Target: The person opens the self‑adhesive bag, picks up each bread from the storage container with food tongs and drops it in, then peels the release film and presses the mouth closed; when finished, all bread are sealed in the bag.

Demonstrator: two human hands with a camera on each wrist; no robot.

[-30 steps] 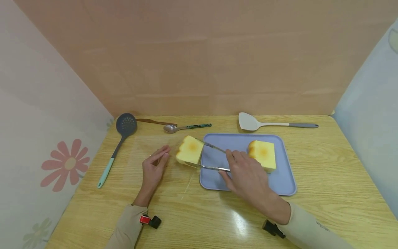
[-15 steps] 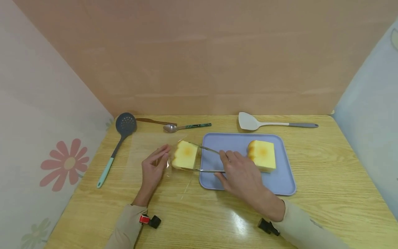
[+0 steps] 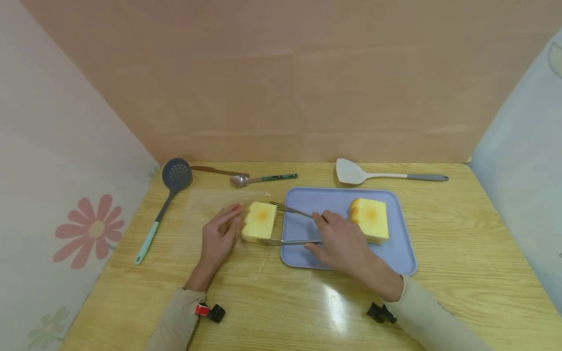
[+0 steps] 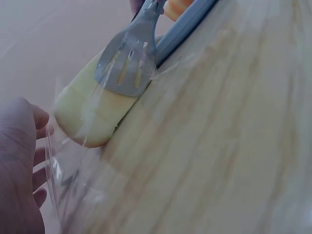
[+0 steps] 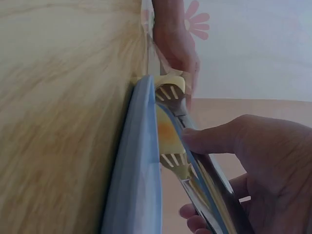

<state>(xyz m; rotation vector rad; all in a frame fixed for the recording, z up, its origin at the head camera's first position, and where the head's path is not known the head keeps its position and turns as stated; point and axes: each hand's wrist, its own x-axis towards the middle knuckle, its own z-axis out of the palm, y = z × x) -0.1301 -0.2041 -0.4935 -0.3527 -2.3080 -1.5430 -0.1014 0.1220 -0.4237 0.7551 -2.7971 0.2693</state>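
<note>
In the head view, a yellow toast-shaped bread slice [image 3: 260, 222] with a browned patch lies left of the tray, inside a clear plastic bag [image 3: 193, 229]. My left hand [image 3: 219, 236] is at the bread's left side, its curled fingers holding the bag's film; the exact grip is partly hidden. My right hand [image 3: 344, 241] grips metal tongs [image 3: 300, 242] over the tray. Their slotted ends stand on either side of the bread's right part. In the left wrist view, one slotted tong end [image 4: 124, 66] lies along the bread [image 4: 90, 109], with film over it.
A second bread slice [image 3: 371, 220] sits on the blue tray [image 3: 351, 261]. Along the back lie a slotted skimmer [image 3: 177, 178], a brown knife-like utensil [image 3: 219, 171], a spoon [image 3: 241, 181] and a white turner [image 3: 351, 171]. Walls stand behind and on both sides.
The tongs have carried the bread left into the bag, and it now lies flatter and straighter. The tongs have then spread wider around it. My left hand has barely moved.
</note>
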